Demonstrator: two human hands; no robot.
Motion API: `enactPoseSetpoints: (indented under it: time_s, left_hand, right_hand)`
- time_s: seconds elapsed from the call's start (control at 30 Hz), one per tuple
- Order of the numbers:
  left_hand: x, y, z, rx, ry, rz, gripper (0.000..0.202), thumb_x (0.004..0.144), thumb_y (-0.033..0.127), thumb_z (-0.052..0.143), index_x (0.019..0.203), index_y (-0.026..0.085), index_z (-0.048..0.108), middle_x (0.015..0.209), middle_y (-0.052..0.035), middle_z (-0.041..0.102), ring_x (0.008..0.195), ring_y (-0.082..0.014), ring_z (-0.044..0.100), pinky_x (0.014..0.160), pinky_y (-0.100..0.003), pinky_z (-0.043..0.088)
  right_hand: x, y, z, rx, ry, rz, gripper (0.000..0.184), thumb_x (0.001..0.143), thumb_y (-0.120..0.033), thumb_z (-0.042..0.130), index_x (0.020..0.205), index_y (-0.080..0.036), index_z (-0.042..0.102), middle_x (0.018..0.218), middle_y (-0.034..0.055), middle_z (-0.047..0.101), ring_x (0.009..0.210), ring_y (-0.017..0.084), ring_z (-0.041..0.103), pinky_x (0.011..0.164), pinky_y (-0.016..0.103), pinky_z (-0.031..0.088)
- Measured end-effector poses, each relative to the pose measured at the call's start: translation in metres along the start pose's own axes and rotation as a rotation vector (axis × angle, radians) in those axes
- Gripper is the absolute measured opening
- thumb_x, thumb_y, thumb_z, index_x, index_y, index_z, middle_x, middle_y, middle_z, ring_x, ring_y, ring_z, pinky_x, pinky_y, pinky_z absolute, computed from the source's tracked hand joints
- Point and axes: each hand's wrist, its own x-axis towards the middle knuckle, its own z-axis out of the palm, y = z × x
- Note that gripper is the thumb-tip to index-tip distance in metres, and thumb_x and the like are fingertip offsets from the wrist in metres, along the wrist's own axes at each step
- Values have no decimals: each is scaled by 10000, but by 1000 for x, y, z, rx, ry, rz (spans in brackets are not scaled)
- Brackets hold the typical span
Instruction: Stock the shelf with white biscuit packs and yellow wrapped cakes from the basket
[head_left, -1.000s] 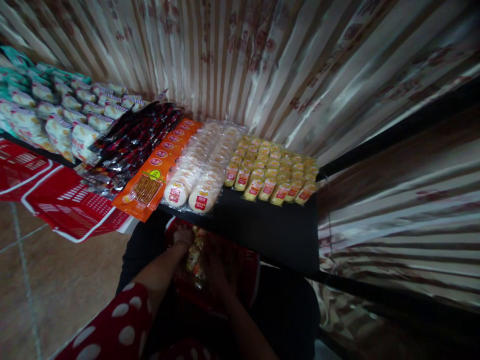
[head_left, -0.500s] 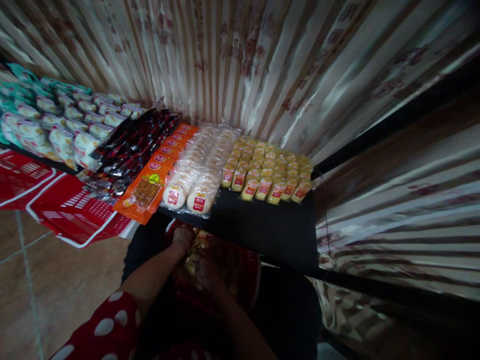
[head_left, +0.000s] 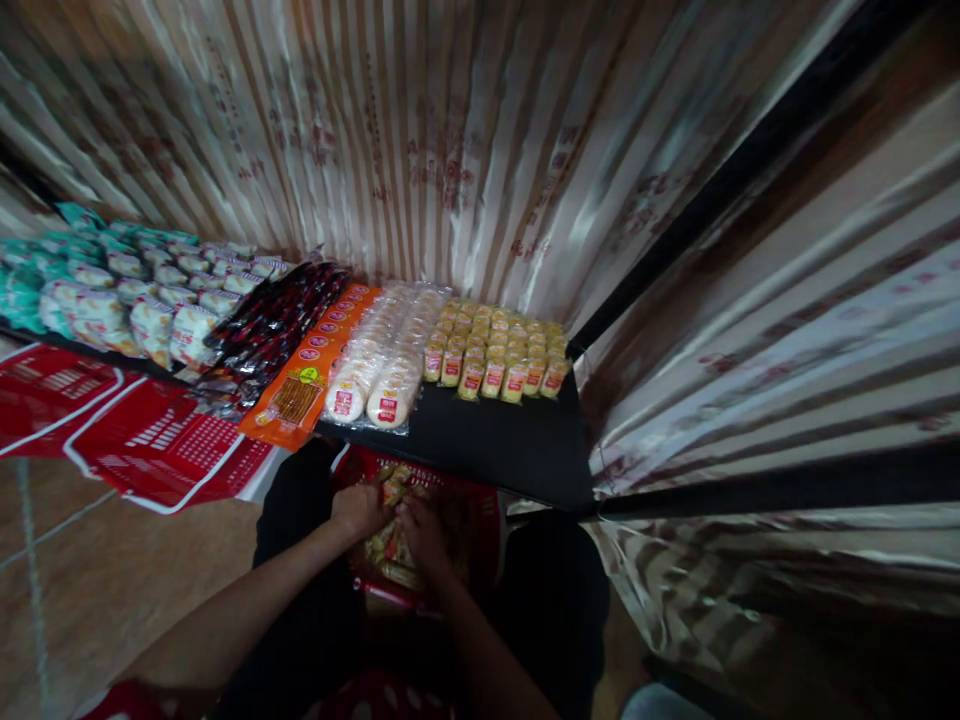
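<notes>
Over a red basket [head_left: 491, 535] between my knees, my left hand [head_left: 361, 512] and my right hand [head_left: 421, 528] are close together. The fingers of both are closed around a small yellow wrapped snack [head_left: 395, 486], whose lower part they cover. Beneath them, more yellow and clear snack packets [head_left: 394, 562] lie inside the basket. Just past the basket runs a black shelf [head_left: 502, 445]. Rows of small yellow wrapped cakes [head_left: 491, 350] stand on it, beside two rows of round white packaged crackers [head_left: 382, 365].
An orange snack bag [head_left: 307, 365], dark shiny packets [head_left: 274, 325] and white-and-green packs [head_left: 161, 290] fill the shelf's left side. Red baskets [head_left: 169, 440] sit below there. A black frame bar [head_left: 697, 190] slants up at the right, before a patterned curtain [head_left: 420, 150].
My hands have lifted slightly within the basket and drawn together around a yellow snack. The view has shifted, so the shelf's right end appears further left.
</notes>
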Motion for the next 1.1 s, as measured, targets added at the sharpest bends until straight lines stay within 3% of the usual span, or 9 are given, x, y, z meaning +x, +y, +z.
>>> enactPoseSetpoints:
  time_s: [0.1,0.23,0.37,0.5,0.63,0.73,0.87,1.1]
  left_hand:
    - [-22,10,5,-27,105,44,490,868,472,305,1105,119,549,981,-173,660,891,-278,641,748,-384,476]
    - [-41,22,4,-88,199,85,485,879,473,294,1165,136,495,1084,-149,619,909,-250,631,753,-355,475]
    - [-50,34,-3,-220,263,199,432,884,396,326,1215,152,458,1194,-126,559,1036,-221,573,854,-328,446]
    - [-51,45,-8,-411,313,328,395,869,290,345,1232,173,447,1217,-94,538,1113,-178,518,946,-299,394]
    - [-43,59,-18,-566,315,412,366,836,258,385,1178,184,495,1153,-79,582,1056,-171,540,930,-289,395]
    - [-33,76,-29,-627,251,416,312,831,282,418,1100,181,540,990,-58,647,897,-163,595,818,-261,431]
    - [-14,105,-42,-649,182,448,271,824,288,450,1032,167,575,809,-16,649,717,-130,586,678,-220,429]
    - [26,165,-53,-650,165,477,208,805,228,469,939,172,618,785,3,615,641,-90,564,642,-197,421]
  right_hand:
    - [-7,-11,-7,176,40,50,312,717,-397,525,918,-177,619,841,62,690,791,215,648,720,337,501]
    - [-18,-25,-19,240,175,3,326,660,-333,575,940,-165,572,806,53,680,771,196,644,752,328,494]
    - [-28,-44,-32,257,267,-39,308,651,-279,575,942,-183,545,836,41,673,778,178,646,743,302,504]
    - [-30,-63,-49,201,258,-91,259,685,-247,538,938,-194,544,818,30,676,755,168,646,726,290,512]
    - [-28,-73,-70,203,276,-174,330,754,-276,484,1074,-203,511,888,38,678,783,160,647,745,289,515]
    - [-23,-75,-88,198,330,-243,420,786,-304,468,1193,-201,443,980,61,670,827,164,645,755,296,518]
    - [-16,-75,-115,64,425,-260,375,803,-325,461,1157,-210,500,988,60,672,836,169,640,748,289,516]
    - [0,-74,-158,-155,613,-235,458,830,-394,392,1224,-179,485,1115,105,599,969,210,579,836,340,473]
